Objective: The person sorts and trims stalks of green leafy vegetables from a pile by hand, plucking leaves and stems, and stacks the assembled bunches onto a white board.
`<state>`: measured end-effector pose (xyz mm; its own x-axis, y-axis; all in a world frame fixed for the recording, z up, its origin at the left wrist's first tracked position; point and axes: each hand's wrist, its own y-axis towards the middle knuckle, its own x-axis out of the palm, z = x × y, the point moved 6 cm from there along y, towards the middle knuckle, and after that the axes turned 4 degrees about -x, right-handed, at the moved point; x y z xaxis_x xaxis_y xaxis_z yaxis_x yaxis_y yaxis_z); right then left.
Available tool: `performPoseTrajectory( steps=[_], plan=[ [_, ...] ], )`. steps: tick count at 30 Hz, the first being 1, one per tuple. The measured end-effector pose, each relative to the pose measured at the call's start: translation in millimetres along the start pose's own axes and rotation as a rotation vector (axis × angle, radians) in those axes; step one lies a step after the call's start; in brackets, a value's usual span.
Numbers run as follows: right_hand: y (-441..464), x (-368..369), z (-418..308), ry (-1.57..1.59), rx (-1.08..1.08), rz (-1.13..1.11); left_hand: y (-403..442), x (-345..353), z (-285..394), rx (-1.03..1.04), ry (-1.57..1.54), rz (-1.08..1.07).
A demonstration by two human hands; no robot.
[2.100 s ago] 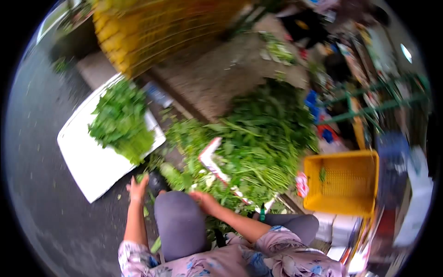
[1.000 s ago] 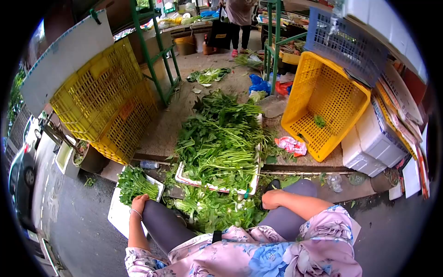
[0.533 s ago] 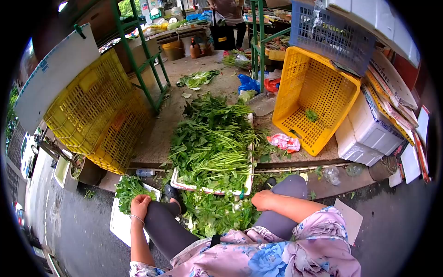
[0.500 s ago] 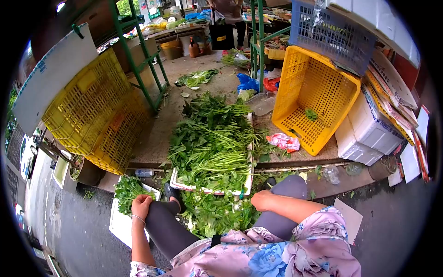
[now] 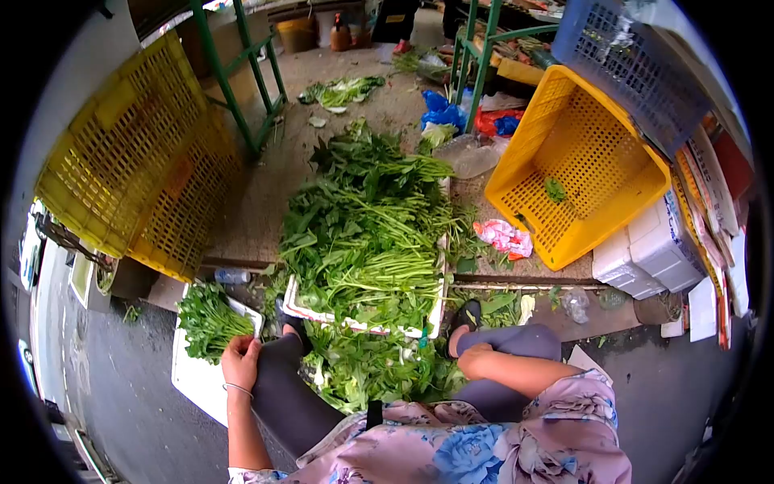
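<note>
My left hand [image 5: 240,360] is beside my left knee, its fingers curled together at the lower edge of a bunch of leafy greens [image 5: 205,321]. Whatever is between those fingers is hidden. The bunch lies on a white foam board [image 5: 192,377], stems pointing right. My right hand [image 5: 476,361] rests bent against my right knee, fingers mostly out of sight. Between my feet and beyond, a large heap of long-stemmed greens [image 5: 363,234] lies on a white foam tray [image 5: 322,317]. Loose leaves [image 5: 363,367] are spread on the ground between my legs.
Yellow crates [image 5: 153,161] lean at the left by a green metal frame [image 5: 242,81]. A tilted orange crate [image 5: 597,145] at the right holds a small leaf. Near it lie crumpled pink-white plastic [image 5: 505,238], white foam boxes [image 5: 645,250] and a blue bag [image 5: 442,109].
The view has tipped downward and shifted a little, so the far stalls show less. My left hand stays by the bunch. My right hand is still at the right knee.
</note>
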<state>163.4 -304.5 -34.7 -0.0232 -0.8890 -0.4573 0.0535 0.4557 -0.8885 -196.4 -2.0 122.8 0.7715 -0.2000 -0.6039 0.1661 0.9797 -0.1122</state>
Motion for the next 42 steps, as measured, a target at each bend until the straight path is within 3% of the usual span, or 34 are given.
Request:
performPoseTrajectory(
  steps=[1, 2, 5, 7, 9, 12, 15, 16, 18, 21, 23, 24, 25, 29, 33, 35, 39, 42],
  plan=[
    [-21.4, -15.3, -2.2, 0.041, -0.124, 0.007, -1.1, -2.1, 7.9, 0.007, 0.012, 0.012],
    [-59.5, -52.4, -12.1, 0.049, -0.077, -0.150, 1.3, -2.9, 2.7, 0.019, 0.020, 0.014],
    [-24.3, -19.6, 0.0, 0.089, -0.137, -0.062, 3.9, -4.5, 14.9, 0.071, 0.229, 0.064],
    [-35.7, -35.9, -2.5, 0.121, -0.150, -0.072, 5.6, 2.2, 22.7, -0.017, 0.255, 0.020],
    [-44.8, -51.7, -5.0, 0.147, -0.171, -0.088, 1.7, 15.6, 44.2, 0.233, 0.601, 0.034],
    [-42.6, -55.6, -6.8, 0.197, -0.177, -0.085, -7.7, 49.7, 102.6, 0.409, 0.444, -0.122],
    [-39.7, -77.3, -3.7, 0.105, -0.050, 0.124, -5.7, 83.4, 145.4, 0.695, 0.314, -0.279],
    [-35.6, -82.4, -4.1, 0.092, -0.109, 0.159, -6.5, 92.3, 160.6, 0.748, 0.344, -0.349],
    [-36.6, -97.5, -2.9, 0.363, -0.162, 0.211, -5.3, 108.3, 175.6, 0.783, 0.392, -0.491],
    [-51.8, -139.9, 3.7, 0.732, -0.228, 0.369, 19.8, 147.9, 144.4, 0.637, 0.218, -0.728],
    [-57.1, -154.8, 10.5, 0.822, -0.200, 0.408, 45.7, 180.3, 95.8, 0.390, 0.604, -0.761],
    [-51.5, -158.4, 16.8, 0.849, -0.298, 0.485, 41.7, 181.7, 102.4, 0.409, 0.879, -0.866],
    [-52.9, -173.2, 24.3, 0.900, -0.265, 0.472, 40.1, 180.9, 108.8, 0.432, 1.154, -0.962],
    [-38.2, -248.8, 63.4, 0.716, 0.024, 0.779, 46.5, 206.3, 118.9, 0.549, 0.453, -0.831],
    [21.5, -258.1, 111.1, 0.668, 0.325, 0.750, 42.6, 218.6, 125.7, 0.539, 0.566, -0.895],
    [47.2, -254.8, 118.2, 0.713, 0.306, 0.714, 43.2, 226.6, 126.4, 0.526, 0.756, -0.931],
    [66.6, -253.5, 123.6, 0.733, 0.307, 0.610, 42.3, 238.6, 132.8, 0.586, 0.653, -0.919],
    [59.8, -257.1, 131.0, 0.767, 0.313, 0.667, 40.4, 242.5, 133.5, 0.590, 0.703, -0.913]
  ],
)
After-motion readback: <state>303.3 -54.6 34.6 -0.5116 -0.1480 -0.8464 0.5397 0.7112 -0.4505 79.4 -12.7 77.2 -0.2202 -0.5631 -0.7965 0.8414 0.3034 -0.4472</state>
